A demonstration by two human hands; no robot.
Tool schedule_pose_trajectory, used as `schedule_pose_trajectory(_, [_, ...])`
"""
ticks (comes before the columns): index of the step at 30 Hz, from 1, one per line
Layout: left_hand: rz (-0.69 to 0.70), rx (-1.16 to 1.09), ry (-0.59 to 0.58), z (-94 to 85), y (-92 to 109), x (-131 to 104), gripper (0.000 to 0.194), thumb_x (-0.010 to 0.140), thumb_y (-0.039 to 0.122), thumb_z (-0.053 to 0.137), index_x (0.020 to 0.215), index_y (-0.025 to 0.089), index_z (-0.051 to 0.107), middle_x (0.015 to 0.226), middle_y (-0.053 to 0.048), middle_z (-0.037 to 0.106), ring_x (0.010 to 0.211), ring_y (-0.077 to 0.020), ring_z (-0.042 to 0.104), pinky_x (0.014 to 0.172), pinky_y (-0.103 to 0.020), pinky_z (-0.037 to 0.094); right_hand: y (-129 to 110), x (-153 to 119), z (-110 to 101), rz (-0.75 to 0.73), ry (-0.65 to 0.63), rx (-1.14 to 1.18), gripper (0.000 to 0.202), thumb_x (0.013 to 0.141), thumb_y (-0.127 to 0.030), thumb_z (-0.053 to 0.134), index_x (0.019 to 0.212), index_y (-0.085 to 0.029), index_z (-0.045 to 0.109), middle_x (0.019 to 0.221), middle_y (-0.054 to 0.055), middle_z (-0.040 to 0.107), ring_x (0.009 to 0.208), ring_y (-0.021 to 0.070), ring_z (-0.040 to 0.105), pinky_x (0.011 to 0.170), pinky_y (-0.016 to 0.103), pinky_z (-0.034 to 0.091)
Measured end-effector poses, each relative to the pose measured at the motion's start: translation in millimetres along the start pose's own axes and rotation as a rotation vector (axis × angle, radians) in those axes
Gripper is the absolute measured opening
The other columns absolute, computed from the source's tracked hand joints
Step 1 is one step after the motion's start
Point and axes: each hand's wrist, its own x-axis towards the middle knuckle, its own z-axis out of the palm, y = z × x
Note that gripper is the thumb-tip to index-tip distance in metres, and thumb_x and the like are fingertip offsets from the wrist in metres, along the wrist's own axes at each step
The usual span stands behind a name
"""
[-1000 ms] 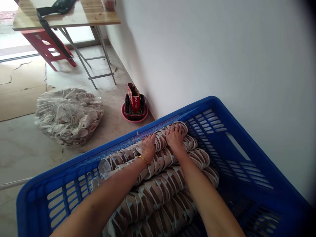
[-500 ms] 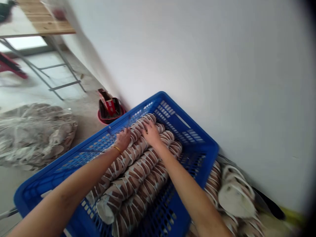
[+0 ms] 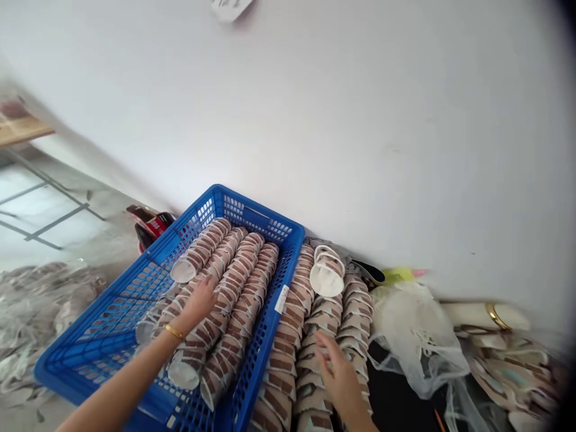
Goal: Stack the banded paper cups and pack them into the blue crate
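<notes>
A blue plastic crate (image 3: 288, 264) holds several long stacks of nested brown, beige and white pieces that look like shoe uppers (image 3: 249, 300). My left hand (image 3: 201, 301), a gold bangle at its wrist, is over the stacks inside the crate, with its fingers loosely extended and holding nothing I can see. Outside the crate, on its right, lie more such stacks (image 3: 281, 354). Above the middle one is my right hand (image 3: 336, 367), open, its fingers apart. A short stack (image 3: 327, 273) rests at the far end there, its pale round end towards me.
A white wall (image 3: 342, 132) rises behind the crate. To the right are a translucent plastic bag (image 3: 418, 336) and loose shoe parts (image 3: 508, 372). On the floor at left lies a plastic-wrapped heap (image 3: 49, 306), with metal table legs (image 3: 54, 222) beyond.
My right hand has left the stacks in the crate and moved right, over those outside. My left hand has come back towards me from the far-left stack. The view has swung right.
</notes>
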Motion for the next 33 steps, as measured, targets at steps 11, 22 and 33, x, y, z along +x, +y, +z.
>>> schedule_pose_trajectory(11, [0.207, -0.401, 0.023, -12.1, 171, -58, 0.034, 0.091, 0.020, 0.050, 0.121, 0.022, 0.066, 0.130, -0.010, 0.066, 0.124, -0.0240, 0.060, 0.111, -0.044, 0.047, 66, 192, -54, 0.212, 0.081, -0.220, 0.060, 0.080, -0.018, 0.061, 0.138, -0.009, 0.049, 0.135, 0.022, 0.055, 0.127, 0.0344, 0.054, 0.104, 0.045, 0.045])
schedule_pose_trajectory(22, [0.227, -0.368, 0.002, 10.7, 300, 135, 0.058, 0.086, 0.023, 0.062, 0.141, 0.011, 0.049, 0.142, -0.019, 0.054, 0.136, -0.0284, 0.048, 0.114, -0.045, 0.040, 72, 212, -43, 0.119, 0.083, -0.237, 0.051, 0.089, -0.007, 0.045, 0.136, -0.021, 0.058, 0.125, 0.015, 0.056, 0.106, 0.0279, 0.062, 0.094, 0.041, 0.049])
schedule_pose_trajectory(33, [-0.014, -0.418, -0.011, 57.0, 326, 182, 0.036, 0.086, 0.012, 0.057, 0.119, 0.015, 0.071, 0.121, -0.014, 0.070, 0.117, -0.0254, 0.063, 0.106, -0.038, 0.047, 140, 247, -60, 0.192, 0.024, 0.115, 0.031, 0.100, -0.040, 0.055, 0.119, -0.017, 0.064, 0.123, 0.010, 0.065, 0.111, 0.0229, 0.063, 0.099, 0.047, 0.050])
